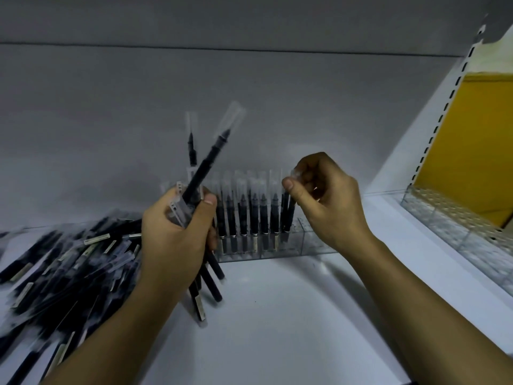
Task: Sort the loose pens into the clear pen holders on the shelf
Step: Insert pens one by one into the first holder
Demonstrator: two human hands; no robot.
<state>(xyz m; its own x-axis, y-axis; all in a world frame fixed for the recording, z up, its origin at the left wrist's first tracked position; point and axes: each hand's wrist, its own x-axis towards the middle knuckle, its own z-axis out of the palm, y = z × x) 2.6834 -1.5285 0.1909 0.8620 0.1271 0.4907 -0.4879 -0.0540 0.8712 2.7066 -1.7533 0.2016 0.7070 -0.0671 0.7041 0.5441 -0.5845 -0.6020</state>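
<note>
Head view. Your left hand (172, 232) is closed round a bundle of pens (206, 165) with dark barrels and clear caps. Two capped tips fan out above your fist, tilted. The other ends stick out below your palm, over the white shelf (277, 315). Your thumb lies across the front of the bundle.

Your right hand (330, 201) pinches the clear cap of a single pen (290, 215) between thumb and forefinger, with the remaining fingers curled in. That pen stands near upright with its lower end in the clear pen holder (313, 241), at the right end of the row of pens (249, 215) standing there. The row stands caps up, the pens close side by side.

Pile of loose pens (69, 262) lies on the shelf to the left of your left hand, criss-crossed, some with pale labels. Motion blur; count not readable.

Second clear holder (444, 215) sits at far right, well apart from the first, in front of a yellow panel (472, 140).
</note>
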